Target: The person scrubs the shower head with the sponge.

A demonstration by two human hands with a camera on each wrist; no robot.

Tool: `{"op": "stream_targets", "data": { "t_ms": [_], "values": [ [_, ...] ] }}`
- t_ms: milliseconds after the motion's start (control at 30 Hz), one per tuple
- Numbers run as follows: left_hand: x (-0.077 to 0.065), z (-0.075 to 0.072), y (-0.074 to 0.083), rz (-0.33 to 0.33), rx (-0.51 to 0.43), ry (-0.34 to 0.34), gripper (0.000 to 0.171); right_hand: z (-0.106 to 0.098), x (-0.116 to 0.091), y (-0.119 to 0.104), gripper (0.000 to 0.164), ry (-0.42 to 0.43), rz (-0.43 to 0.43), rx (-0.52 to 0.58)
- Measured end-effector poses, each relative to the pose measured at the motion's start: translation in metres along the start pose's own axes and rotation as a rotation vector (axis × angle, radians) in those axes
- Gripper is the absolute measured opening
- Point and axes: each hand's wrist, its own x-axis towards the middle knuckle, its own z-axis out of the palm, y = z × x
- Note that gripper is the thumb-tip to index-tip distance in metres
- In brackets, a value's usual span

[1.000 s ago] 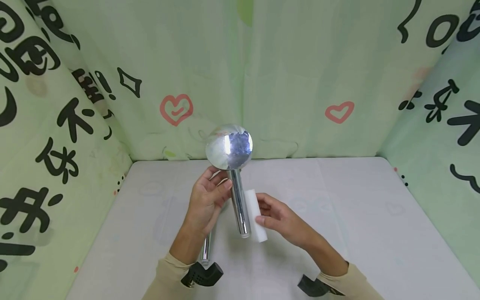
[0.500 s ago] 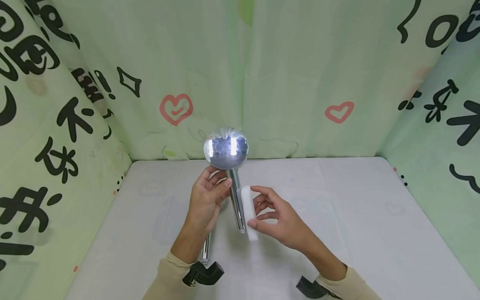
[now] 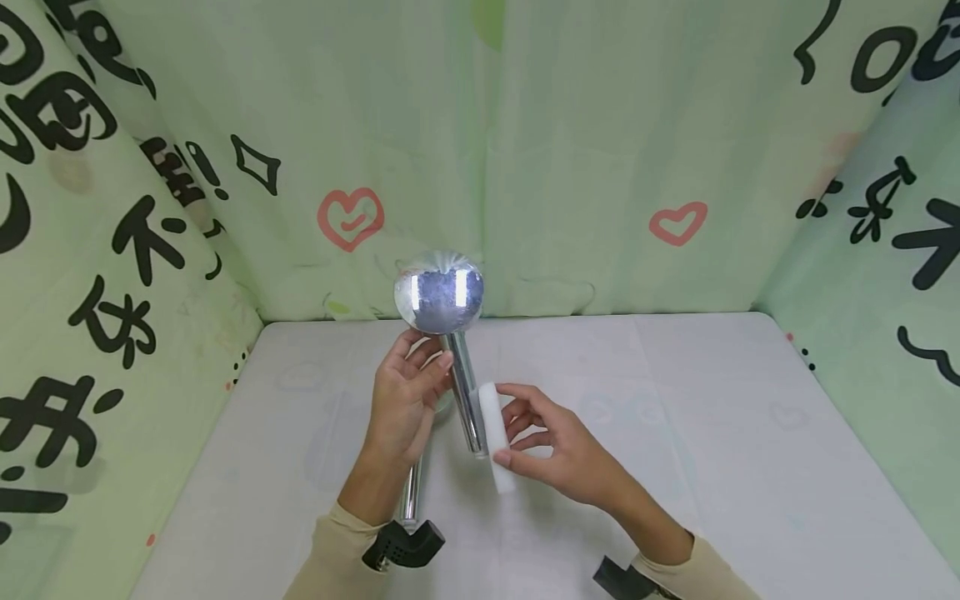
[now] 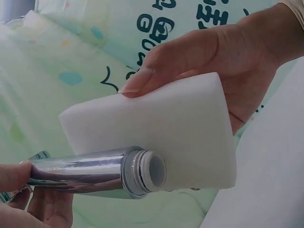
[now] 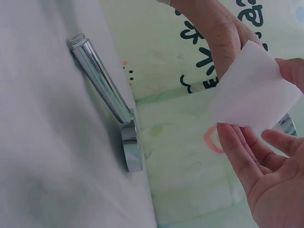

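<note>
My left hand (image 3: 408,392) holds a chrome shower head (image 3: 438,292) by the top of its handle, the round head up and the handle slanting down to the right. A threaded, hollow white end shows on the handle (image 4: 80,171) in the left wrist view. My right hand (image 3: 551,442) pinches a white sponge block (image 3: 492,437) between thumb and fingertips. The sponge stands lengthwise along the handle's right side, right at its lower part. In the right wrist view, the sponge (image 5: 254,88) hides most of the shower head.
A second chrome shower head (image 5: 102,80) lies on the white-covered table (image 3: 675,450), partly hidden behind my left forearm in the head view. Green printed curtains (image 3: 570,150) surround the table at the back and both sides. Black wrist cameras (image 3: 405,546) sit on the sleeves.
The sponge has moved left against the handle, first up, then down along it, with my right hand. The held shower head has shifted slightly left. The second shower head stays put.
</note>
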Motion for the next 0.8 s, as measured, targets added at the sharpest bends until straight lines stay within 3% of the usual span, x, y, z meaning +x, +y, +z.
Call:
{"op": "stream_targets", "data": {
  "t_ms": [133,433,800],
  "values": [
    [0.001,-0.001,0.002,0.005,-0.031,-0.005,0.036,-0.001,-0.002,0.001,0.062,-0.048,0.035,0.052],
    [0.001,0.0,0.005,-0.007,-0.066,-0.022,0.037,-0.008,-0.002,0.008,0.049,-0.222,0.046,0.34],
    [0.002,0.001,0.005,0.0,-0.092,-0.033,0.036,-0.01,-0.002,0.016,0.054,-0.335,0.084,0.434]
  ]
}}
